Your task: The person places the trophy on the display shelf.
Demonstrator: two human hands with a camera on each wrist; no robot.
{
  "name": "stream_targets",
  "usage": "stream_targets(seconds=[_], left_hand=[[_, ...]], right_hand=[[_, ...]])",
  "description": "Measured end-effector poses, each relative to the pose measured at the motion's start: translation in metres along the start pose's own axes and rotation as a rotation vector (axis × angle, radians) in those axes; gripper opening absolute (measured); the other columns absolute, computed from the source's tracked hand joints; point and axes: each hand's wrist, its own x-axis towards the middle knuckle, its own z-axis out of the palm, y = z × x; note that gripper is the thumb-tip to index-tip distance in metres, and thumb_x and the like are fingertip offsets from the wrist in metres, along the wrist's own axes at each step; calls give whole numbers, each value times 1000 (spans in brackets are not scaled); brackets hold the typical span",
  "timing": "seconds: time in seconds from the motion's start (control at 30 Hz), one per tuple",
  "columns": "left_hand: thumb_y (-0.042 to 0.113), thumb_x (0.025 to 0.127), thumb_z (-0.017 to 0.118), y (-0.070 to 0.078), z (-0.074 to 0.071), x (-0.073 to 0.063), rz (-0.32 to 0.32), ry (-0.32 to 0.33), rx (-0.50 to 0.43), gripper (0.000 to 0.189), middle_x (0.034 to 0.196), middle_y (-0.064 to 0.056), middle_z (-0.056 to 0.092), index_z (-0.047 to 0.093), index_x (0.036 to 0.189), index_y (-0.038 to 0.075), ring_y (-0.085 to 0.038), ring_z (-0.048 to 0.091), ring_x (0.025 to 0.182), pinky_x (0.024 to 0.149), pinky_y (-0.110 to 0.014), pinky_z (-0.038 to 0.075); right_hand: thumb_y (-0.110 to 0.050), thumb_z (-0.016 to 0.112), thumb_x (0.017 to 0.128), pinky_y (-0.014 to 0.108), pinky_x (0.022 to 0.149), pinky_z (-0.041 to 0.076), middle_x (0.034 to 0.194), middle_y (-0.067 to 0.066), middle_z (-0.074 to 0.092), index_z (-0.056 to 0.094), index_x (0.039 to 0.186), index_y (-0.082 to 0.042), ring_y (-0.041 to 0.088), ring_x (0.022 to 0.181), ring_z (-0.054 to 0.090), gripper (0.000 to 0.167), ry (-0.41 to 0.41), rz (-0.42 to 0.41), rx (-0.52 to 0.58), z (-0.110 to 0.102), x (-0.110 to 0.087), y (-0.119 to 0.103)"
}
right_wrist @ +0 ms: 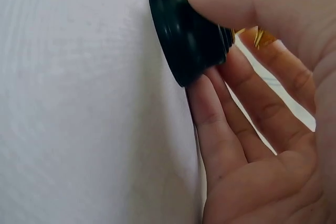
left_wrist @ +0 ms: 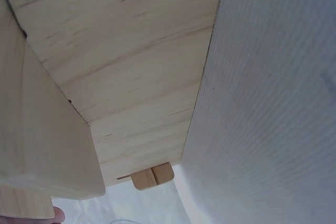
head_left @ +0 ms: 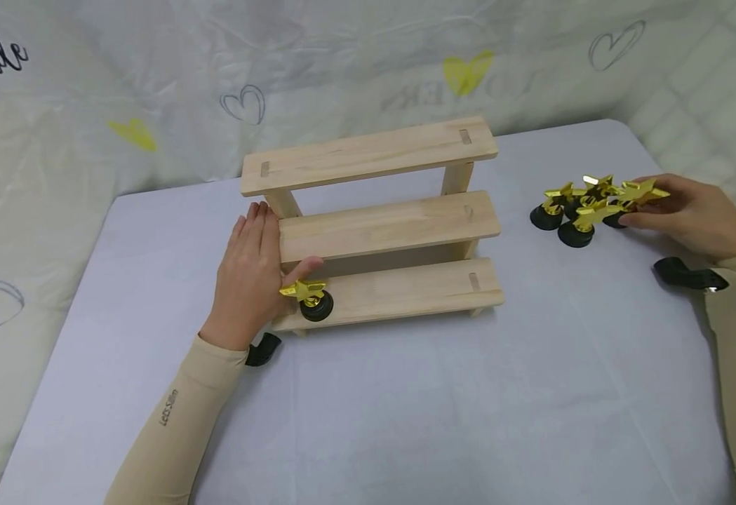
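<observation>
A three-tier wooden shelf rack [head_left: 389, 228] stands on the table. My left hand [head_left: 248, 270] rests along its left end, fingers straight, with the thumb reaching over towards the lowest board. On that board's left end stands a small star trophy [head_left: 316, 306] with a gold star and a black round base. To the right of the rack, my right hand [head_left: 699, 214] pinches the rightmost trophy [head_left: 640, 193] of a cluster between thumb and fingers. The right wrist view shows its black base [right_wrist: 189, 38] low over the cloth, beside the thumb and fingers.
Several more star trophies [head_left: 576, 231] stand close together beside my right hand. White cloth [head_left: 469, 407] covers the table. Behind it hangs a pale curtain [head_left: 342, 63] printed with hearts. A black wrist-camera piece [head_left: 690, 275] sticks out by the right sleeve.
</observation>
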Motion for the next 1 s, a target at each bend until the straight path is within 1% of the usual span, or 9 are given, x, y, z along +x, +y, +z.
stream_targets(seconds=[0.1, 0.23, 0.33, 0.47, 0.57, 0.73, 0.8, 0.9, 1.0], left_hand=[[82, 96, 30, 0, -1, 1, 2, 6, 6, 111, 150, -36, 51, 40, 148, -15, -49, 50, 143, 122, -59, 38], [82, 96, 28, 0, -1, 0, 2, 13, 15, 111, 149, -36, 51, 40, 148, -15, -49, 51, 143, 122, -59, 39], [81, 97, 28, 0, -1, -1, 1, 19, 12, 110, 148, -37, 52, 41, 148, -15, -49, 51, 142, 121, -60, 40], [81, 96, 32, 1, 1, -1, 4, 17, 3, 110, 149, -37, 51, 41, 148, -16, -49, 50, 143, 121, -60, 39], [81, 96, 35, 1, 1, 0, 8, 14, 6, 110, 150, -36, 50, 40, 149, -16, -49, 50, 143, 122, -60, 39], [80, 97, 35, 1, 1, 0, 15, 33, 2, 108, 148, -37, 51, 42, 146, -16, -50, 51, 142, 121, -60, 40], [80, 97, 33, 1, 1, -1, 16, 39, 0, 108, 147, -38, 52, 43, 145, -16, -50, 52, 141, 120, -60, 40], [80, 97, 31, 1, 1, -1, 15, 40, 0, 108, 146, -38, 53, 44, 143, -16, -50, 52, 140, 120, -60, 40], [81, 97, 30, 2, 1, -1, 11, 36, 2, 109, 146, -38, 53, 45, 142, -17, -50, 52, 140, 120, -60, 40]], right_hand=[[-30, 81, 91, -1, 70, 34, 93, -45, 50, 59, 129, -38, -26, 81, 48, 45, 10, -15, 5, 1, 2, 0], [-24, 82, 90, -3, 71, 36, 95, -44, 53, 61, 129, -36, -27, 84, 51, 46, 18, -20, 68, 1, 4, 1], [-27, 85, 88, -4, 72, 37, 95, -43, 53, 61, 129, -36, -27, 83, 52, 49, 18, 5, 80, 1, 3, 2], [-33, 86, 86, -3, 70, 36, 89, -46, 51, 59, 128, -37, -28, 80, 50, 51, 25, 29, 44, 1, 2, 4], [-32, 86, 86, -4, 70, 38, 88, -47, 52, 59, 132, -31, -29, 80, 51, 53, 36, 26, 53, 2, 3, 6], [-35, 82, 90, -6, 72, 37, 97, -44, 51, 57, 143, -18, -28, 84, 47, 61, 58, 31, 26, 5, 3, 7], [-34, 82, 90, -6, 72, 37, 98, -42, 51, 60, 140, -18, -27, 84, 48, 57, 69, 32, 36, 5, 3, 6], [-27, 84, 89, -5, 72, 40, 93, -43, 54, 65, 131, -22, -26, 83, 52, 46, 74, 26, 102, 6, 3, 5], [-25, 84, 89, -5, 72, 41, 94, -42, 56, 65, 130, -24, -26, 83, 54, 45, 71, 24, 133, 7, 4, 3]])
